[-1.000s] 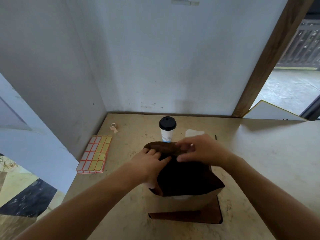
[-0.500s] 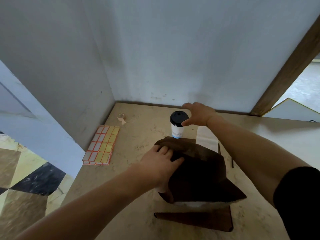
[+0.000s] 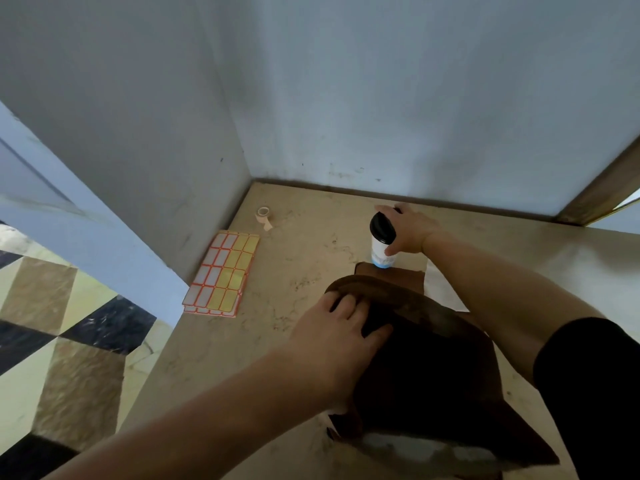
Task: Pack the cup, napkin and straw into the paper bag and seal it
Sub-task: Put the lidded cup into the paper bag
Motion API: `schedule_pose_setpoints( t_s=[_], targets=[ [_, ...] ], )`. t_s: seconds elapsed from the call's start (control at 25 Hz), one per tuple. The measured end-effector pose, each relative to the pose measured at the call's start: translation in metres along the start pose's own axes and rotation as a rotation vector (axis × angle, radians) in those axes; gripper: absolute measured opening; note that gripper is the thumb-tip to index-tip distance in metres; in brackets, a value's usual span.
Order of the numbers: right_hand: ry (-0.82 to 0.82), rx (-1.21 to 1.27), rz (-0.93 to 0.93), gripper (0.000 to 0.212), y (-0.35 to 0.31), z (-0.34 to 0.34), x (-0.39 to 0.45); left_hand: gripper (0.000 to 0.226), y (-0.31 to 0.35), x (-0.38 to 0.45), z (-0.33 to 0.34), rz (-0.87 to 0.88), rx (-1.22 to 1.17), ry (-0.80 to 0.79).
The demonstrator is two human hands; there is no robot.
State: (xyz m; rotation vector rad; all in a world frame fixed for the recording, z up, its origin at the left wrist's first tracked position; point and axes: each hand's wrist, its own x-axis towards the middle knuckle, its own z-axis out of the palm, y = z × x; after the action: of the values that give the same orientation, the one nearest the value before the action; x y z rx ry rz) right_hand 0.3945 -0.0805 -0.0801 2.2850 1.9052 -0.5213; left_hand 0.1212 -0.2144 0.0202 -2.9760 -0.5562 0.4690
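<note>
Fingers of R hand now wrapped round cup; L hand still holds bag open.

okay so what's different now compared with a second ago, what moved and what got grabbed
The right hand left the paper bag, reached away to the back and closed around the cup, now tilted. The left hand stayed on the bag's open rim. Label sheets and tape roll unchanged.
</note>
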Motion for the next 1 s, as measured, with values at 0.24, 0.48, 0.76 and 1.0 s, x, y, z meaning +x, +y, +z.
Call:
schedule_pose_setpoints(
  t_s=[0.24,0.48,0.76,1.0],
  targets=[
    [0.075,-0.021,-0.031,0.092,0.001,0.007,0.0,0.111,0.004,0.004,-0.004,0.008,0.016,-0.011],
    [0.143,0.06,0.0,0.086,0.003,-0.007,-0.02,0.105,0.004,0.005,-0.007,-0.004,0.021,-0.056],
    [0.385,0.196,0.019,0.081,-0.008,-0.077,-0.102,0.095,0.009,0.01,-0.015,-0.018,0.058,-0.177],
    [0.461,0.179,-0.016,0.082,-0.023,-0.117,-0.219,0.104,0.012,0.016,-0.03,-0.068,0.054,-0.32]
  ],
)
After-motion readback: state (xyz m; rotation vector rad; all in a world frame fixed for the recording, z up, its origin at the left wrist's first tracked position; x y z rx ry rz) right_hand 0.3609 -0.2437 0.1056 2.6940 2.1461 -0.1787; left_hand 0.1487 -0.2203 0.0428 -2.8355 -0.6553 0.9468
